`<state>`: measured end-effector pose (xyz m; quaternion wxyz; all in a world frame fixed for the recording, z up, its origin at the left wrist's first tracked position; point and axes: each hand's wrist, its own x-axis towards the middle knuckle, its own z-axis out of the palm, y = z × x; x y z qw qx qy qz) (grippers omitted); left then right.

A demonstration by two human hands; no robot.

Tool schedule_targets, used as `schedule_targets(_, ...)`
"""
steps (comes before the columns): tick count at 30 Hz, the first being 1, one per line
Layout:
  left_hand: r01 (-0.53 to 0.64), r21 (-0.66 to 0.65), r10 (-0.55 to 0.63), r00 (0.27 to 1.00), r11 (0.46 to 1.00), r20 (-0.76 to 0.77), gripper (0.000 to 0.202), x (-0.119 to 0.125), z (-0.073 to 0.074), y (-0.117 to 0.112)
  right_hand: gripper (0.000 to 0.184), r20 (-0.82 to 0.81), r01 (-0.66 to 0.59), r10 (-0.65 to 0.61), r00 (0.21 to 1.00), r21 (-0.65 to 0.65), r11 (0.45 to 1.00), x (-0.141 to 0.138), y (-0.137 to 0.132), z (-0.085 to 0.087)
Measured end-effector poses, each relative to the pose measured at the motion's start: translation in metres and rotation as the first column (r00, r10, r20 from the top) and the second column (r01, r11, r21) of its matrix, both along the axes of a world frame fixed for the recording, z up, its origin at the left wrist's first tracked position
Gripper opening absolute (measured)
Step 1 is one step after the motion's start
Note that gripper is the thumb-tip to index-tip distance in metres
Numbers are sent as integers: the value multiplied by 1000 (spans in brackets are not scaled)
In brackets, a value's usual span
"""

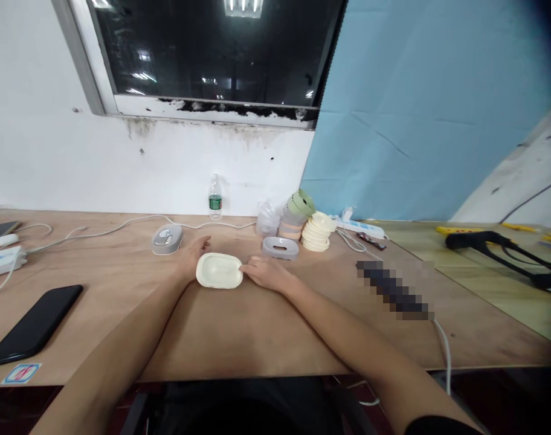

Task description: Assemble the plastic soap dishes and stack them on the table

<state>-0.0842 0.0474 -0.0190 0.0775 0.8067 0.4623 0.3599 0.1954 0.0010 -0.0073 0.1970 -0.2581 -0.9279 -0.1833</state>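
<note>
A cream, rounded-oblong shallow dish (219, 270) faces me in the middle of the table. My right hand (267, 273) pinches its right end between thumb and curled fingers. On the dish's left side is my left hand (193, 258), its fingers stretched out past the far left corner; whether the palm touches the rim I cannot tell. Beyond my right hand lies a grey oblong tray with a slot (280, 248). A grey lidded oval case (167, 239) sits to the left, behind my left hand.
Stacked cream dishes (316, 234) and green, grey and peach pieces (297, 211) stand near the wall, beside a clear plastic bag (267, 219). A water bottle (215, 198) is at the back. A black phone (35, 323), power strips (364, 228) and white cables lie around.
</note>
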Motion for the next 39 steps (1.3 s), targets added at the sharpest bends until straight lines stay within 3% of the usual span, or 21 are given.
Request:
schedule_targets(5,87,14,-83,979,996,-184,40,6,3,-1,25,-5,53,-55,998,-170,984,11,6,2)
schedule_targets(8,54,17,-48,969,998,-242,40,7,3,-1,24,-7,81,-84,996,-216,973,14,9,-1)
schedule_targets(13,-82,10,83,977,997,-196,43,0,5,-1,24,-200,108,-150,968,-209,972,19,15,-3)
schedule_targets(17,13,-49,-21,983,999,-181,48,-1,14,-9,23,-370,263,-308,877,-167,950,29,22,-3)
schedule_targets(21,215,-99,-235,928,972,-288,41,8,18,-17,26,-450,467,-507,735,-207,860,48,32,-9)
schedule_targets(24,252,-122,-278,915,960,-292,31,16,14,-17,34,-448,605,-678,584,-317,730,62,38,-12)
schedule_targets(26,242,-108,-263,926,964,-272,28,18,9,-15,37,-396,626,-742,541,-399,670,68,41,-13)
schedule_targets(28,208,-67,-218,944,976,-248,28,19,5,-12,40,-361,601,-744,563,-440,668,71,42,-12)
schedule_targets(33,29,31,-22,977,999,-213,36,16,1,-7,54,-371,520,-655,659,-405,752,59,38,-14)
schedule_targets(36,-20,18,24,972,1000,-234,41,16,2,-8,59,-291,507,-655,697,-447,737,51,37,-20)
schedule_targets(39,-38,-44,26,969,998,-247,48,16,5,-10,48,-325,432,-631,704,-509,744,47,38,-21)
